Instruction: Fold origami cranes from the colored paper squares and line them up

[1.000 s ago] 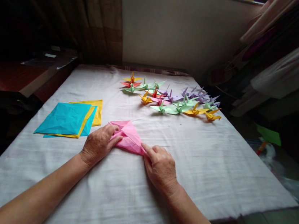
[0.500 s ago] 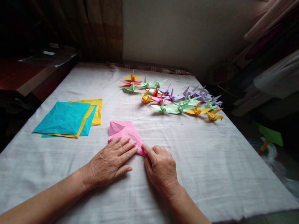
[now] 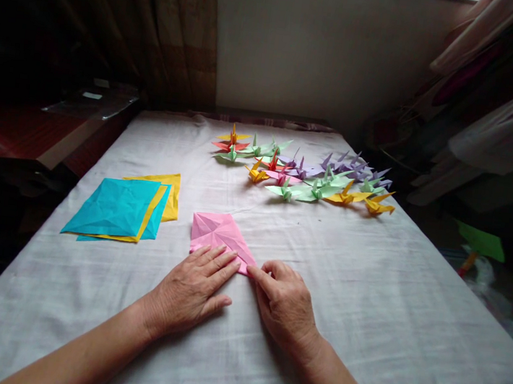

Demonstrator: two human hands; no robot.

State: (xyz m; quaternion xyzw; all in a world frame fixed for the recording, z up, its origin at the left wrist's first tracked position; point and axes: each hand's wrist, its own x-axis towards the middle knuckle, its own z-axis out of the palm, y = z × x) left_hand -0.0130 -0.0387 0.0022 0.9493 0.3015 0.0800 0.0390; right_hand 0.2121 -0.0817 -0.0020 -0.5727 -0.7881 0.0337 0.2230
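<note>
A folded pink paper (image 3: 216, 232) lies flat on the white cloth (image 3: 365, 292) in the middle. My left hand (image 3: 193, 287) lies flat with fingers stretched out, pressing on the paper's near edge. My right hand (image 3: 284, 304) sits just to the right, its forefinger tip pressing the paper's near right corner, the other fingers curled under.
A stack of turquoise and yellow paper sheets (image 3: 119, 206) lies to the left. Several folded paper cranes (image 3: 305, 173) in many colours are spread at the back. A dark wooden surface (image 3: 34, 133) stands at the left; hanging fabric (image 3: 503, 122) and floor clutter are at the right.
A second ago my left hand gripped the raised pink paper. It has since moved over and flattened onto it. The right hand has stayed at the corner; the view shifted slightly.
</note>
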